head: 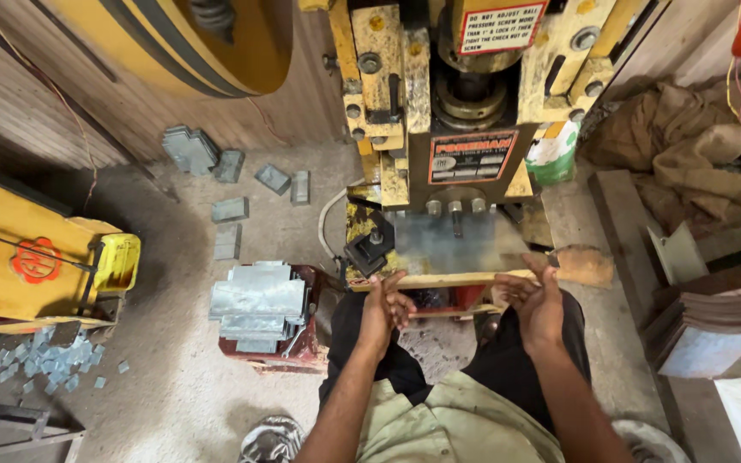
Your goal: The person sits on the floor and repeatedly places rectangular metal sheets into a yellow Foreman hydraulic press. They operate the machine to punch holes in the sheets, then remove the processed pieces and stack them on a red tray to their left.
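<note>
Two hands are held at the front edge of the press bed: left hand point(385, 302) loosely curled, empty as far as can be told; right hand point(535, 296) open-fingered, touching the blurred metal sheet point(452, 243) lying under the ram point(465, 86). Fingers are best kept outside the die area. Cut blanks point(259, 304) are stacked on a red stool at left.

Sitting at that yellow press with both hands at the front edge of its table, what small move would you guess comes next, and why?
Probably the left hand reaches sideways to the stack of grey cross-shaped metal sheets on the red stand beside the knee. Both it and the right hand look empty, held open at the front edge of the yellow press table, and that stack is the nearest supply of blanks.
</note>
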